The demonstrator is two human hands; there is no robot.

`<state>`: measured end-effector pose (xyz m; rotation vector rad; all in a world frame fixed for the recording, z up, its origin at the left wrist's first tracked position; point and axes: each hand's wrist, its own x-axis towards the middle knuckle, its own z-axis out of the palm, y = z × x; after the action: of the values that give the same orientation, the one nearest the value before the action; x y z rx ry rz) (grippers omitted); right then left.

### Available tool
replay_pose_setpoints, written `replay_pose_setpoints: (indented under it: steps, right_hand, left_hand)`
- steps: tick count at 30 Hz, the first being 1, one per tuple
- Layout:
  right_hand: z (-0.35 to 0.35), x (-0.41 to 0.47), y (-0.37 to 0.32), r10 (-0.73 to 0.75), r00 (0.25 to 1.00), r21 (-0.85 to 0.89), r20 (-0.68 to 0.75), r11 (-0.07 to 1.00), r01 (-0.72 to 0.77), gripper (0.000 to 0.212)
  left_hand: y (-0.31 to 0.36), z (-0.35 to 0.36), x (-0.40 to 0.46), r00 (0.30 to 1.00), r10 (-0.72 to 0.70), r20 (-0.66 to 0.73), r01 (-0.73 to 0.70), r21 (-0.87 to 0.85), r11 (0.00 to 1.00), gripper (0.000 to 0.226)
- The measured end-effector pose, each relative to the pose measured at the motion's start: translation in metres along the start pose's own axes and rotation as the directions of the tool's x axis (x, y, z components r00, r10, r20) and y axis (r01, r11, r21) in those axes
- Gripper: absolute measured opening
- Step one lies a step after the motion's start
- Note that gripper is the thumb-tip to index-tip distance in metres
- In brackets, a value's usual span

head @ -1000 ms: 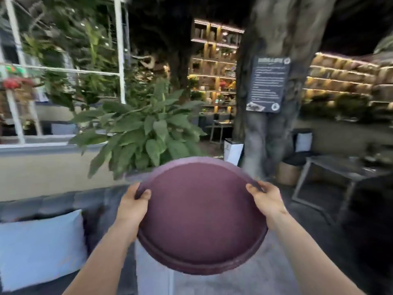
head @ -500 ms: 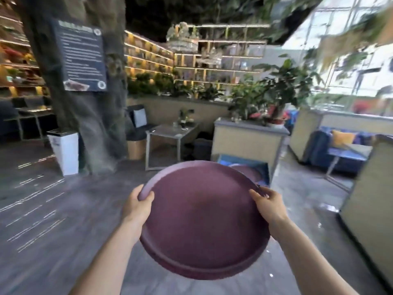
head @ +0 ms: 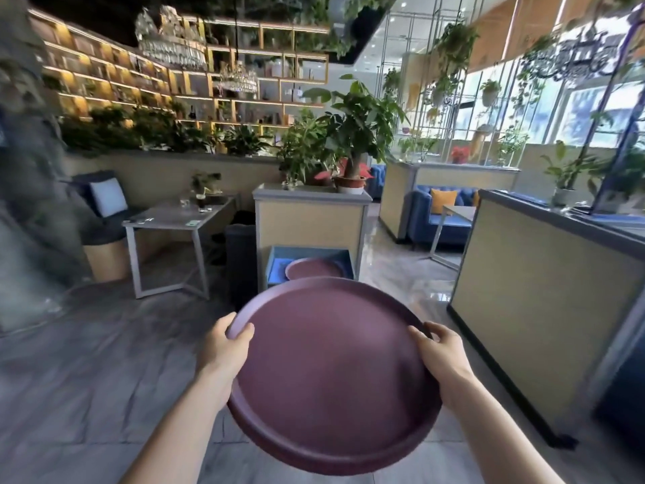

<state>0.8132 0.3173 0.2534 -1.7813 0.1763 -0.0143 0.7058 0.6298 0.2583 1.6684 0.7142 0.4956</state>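
Both left hand [head: 223, 351] and right hand [head: 443, 354] grip tray [head: 331, 372], fingers mostly hidden.

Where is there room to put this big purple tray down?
The purple tray might fit on the near half of the grey table, mostly bare between its front edge and the glasses at the back. The blue bin already holds another tray. The ledge above it is crowded with plant pots.

Both bare forearms extend forward. Left hand [head: 223, 351] and right hand [head: 441, 358] are level, well apart, each clamped in a grip, thumbs on top.
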Motion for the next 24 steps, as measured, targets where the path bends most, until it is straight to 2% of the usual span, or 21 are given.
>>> replay_pose_setpoints:
  steps: [13,19,24]
  right_hand:
    - [0.015,0.141,-0.017,0.005,1.0,-0.019,0.001,1.0,-0.005,0.06]
    - [0.066,0.223,-0.019,0.011,1.0,-0.043,0.012,0.999,-0.011,0.06]
    - [0.133,0.316,-0.033,0.011,1.0,-0.101,-0.001,0.995,-0.011,0.055]
  left_hand:
    - [0.038,0.101,0.102,0.999,0.022,-0.024,-0.023,-0.049,0.999,0.053]
    - [0.026,0.141,0.192,0.998,0.018,-0.061,-0.023,-0.086,0.996,0.048]
    - [0.016,0.172,0.303,0.996,0.014,-0.091,-0.018,-0.045,0.999,0.046]
